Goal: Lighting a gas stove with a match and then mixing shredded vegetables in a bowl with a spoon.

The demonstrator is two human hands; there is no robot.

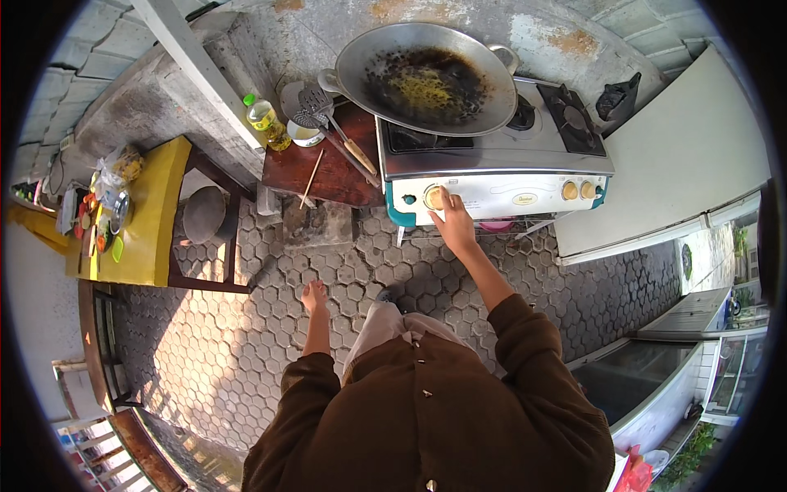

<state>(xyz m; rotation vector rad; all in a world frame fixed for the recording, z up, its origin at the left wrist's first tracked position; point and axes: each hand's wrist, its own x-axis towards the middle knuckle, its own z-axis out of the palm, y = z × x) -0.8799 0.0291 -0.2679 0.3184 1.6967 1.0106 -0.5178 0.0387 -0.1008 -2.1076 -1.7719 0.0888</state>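
My right hand has its fingers on the large cream-coloured left knob of a gas stove. Over the stove's left burner sits a big metal wok with dark residue and yellowish liquid or oil in its bottom. My left hand hangs above the paved floor, its fingers slightly curled, with nothing seen in it. Left of the stove, a dark red wooden table bears a slotted metal turner, a bowl, a thin wooden stick and a green-capped oil bottle.
At the left stands a yellow table with a plastic bag, a metal bowl and vegetables. A round stool is beside it. A white panel rises right of the stove, near a black plastic bag.
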